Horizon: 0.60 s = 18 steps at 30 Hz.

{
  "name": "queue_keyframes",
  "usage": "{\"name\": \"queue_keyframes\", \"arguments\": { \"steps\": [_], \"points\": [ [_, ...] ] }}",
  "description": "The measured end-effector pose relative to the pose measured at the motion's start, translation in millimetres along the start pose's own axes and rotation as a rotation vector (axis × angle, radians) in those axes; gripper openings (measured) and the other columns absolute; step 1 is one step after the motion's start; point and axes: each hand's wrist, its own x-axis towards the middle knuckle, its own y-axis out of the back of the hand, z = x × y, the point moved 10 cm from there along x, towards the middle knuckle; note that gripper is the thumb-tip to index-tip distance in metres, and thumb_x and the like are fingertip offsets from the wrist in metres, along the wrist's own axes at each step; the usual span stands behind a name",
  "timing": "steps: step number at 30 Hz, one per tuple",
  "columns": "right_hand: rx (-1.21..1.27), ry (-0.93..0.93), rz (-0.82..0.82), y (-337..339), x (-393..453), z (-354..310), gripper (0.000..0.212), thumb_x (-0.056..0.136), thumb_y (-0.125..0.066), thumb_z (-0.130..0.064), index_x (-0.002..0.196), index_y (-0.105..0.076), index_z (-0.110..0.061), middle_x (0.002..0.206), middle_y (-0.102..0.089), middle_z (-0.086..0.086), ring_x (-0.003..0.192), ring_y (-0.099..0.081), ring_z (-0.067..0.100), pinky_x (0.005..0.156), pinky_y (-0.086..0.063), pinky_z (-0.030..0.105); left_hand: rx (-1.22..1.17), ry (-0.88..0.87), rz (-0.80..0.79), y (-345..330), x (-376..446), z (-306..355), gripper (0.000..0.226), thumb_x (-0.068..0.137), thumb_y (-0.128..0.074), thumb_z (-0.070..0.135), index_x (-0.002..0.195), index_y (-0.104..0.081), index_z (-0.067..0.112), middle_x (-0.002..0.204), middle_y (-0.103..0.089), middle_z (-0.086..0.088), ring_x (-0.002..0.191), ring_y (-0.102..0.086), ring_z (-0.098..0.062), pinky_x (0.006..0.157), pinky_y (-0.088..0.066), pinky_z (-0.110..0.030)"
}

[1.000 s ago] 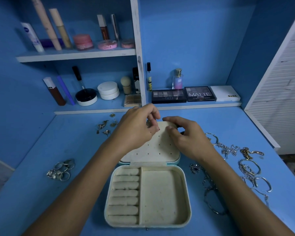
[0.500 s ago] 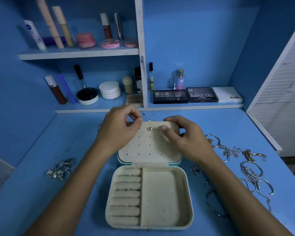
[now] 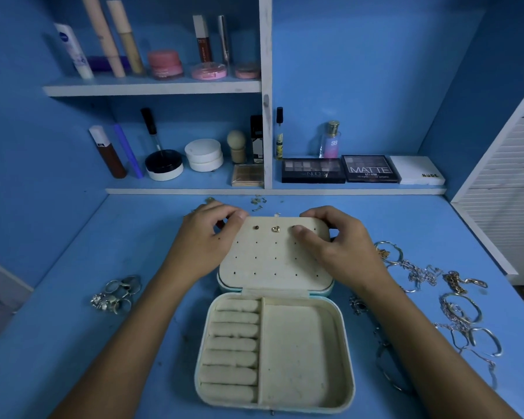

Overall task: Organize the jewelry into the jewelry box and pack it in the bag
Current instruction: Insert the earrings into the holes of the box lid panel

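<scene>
Mid-desk, the jewelry box (image 3: pixel 274 353) lies open, its holed lid (image 3: pixel 274 255) flat toward the back edge with two studs (image 3: pixel 275 228) in. Left hand (image 3: pixel 208 243) curls at the lid's far-left corner, grip unclear; right hand (image 3: pixel 335 241) pinches its far-right edge. Loose earrings (image 3: pixel 258 203) sit just behind the lid, nearer the left hand.

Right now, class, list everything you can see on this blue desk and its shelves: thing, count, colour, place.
jewelry box: one, cream, open, desk centre
earrings: at least two, gold, pinned in the lid's top row
loose earrings: several, desk back
rings: a cluster, silver, desk left
bracelets and chains: many, silver and gold, desk right
eyeshadow palettes: three, two black, one white, lower shelf right
cosmetics: many tubes and jars, both left shelves
left hand: lid's left corner
right hand: gripping lid's right corner
</scene>
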Motion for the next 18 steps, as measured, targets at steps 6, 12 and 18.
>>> {"name": "queue_keyframes", "arguments": {
  "steps": [6, 12, 18],
  "points": [
    [-0.001, -0.014, -0.015, -2, 4, 4, 0.013, 0.084, -0.076, -0.039, 0.093, -0.068, -0.034, 0.093, -0.068, -0.014, 0.08, -0.069, 0.011, 0.072, -0.06, 0.032, -0.081, 0.133, -0.071, -2, 29, -10, 0.019, 0.098, -0.057, 0.026, 0.092, -0.074, 0.031, 0.091, -0.071, 0.017, 0.086, -0.062, 0.002, 0.073, -0.045, -0.011],
    [0.005, -0.019, -0.025, -3, 5, 6, 0.013, 0.084, -0.075, -0.039, 0.093, -0.068, -0.034, 0.092, -0.069, -0.012, 0.078, -0.069, 0.011, 0.069, -0.059, 0.03, 0.133, 0.091, -0.229, -22, 64, -14, 0.006, 0.09, -0.07, 0.026, 0.087, -0.075, 0.027, 0.079, -0.067, 0.02, 0.067, -0.057, 0.01, 0.062, -0.039, -0.005],
    [-0.013, -0.007, -0.02, -2, 4, 5, 0.012, 0.086, -0.072, -0.043, 0.094, -0.068, -0.035, 0.091, -0.068, -0.016, 0.079, -0.067, 0.009, 0.07, -0.058, 0.029, 0.205, 0.104, -0.316, -39, 78, -21, 0.004, 0.083, -0.078, 0.025, 0.084, -0.078, 0.022, 0.08, -0.073, 0.009, 0.069, -0.061, 0.002, 0.06, -0.043, -0.005]
  ]
}}
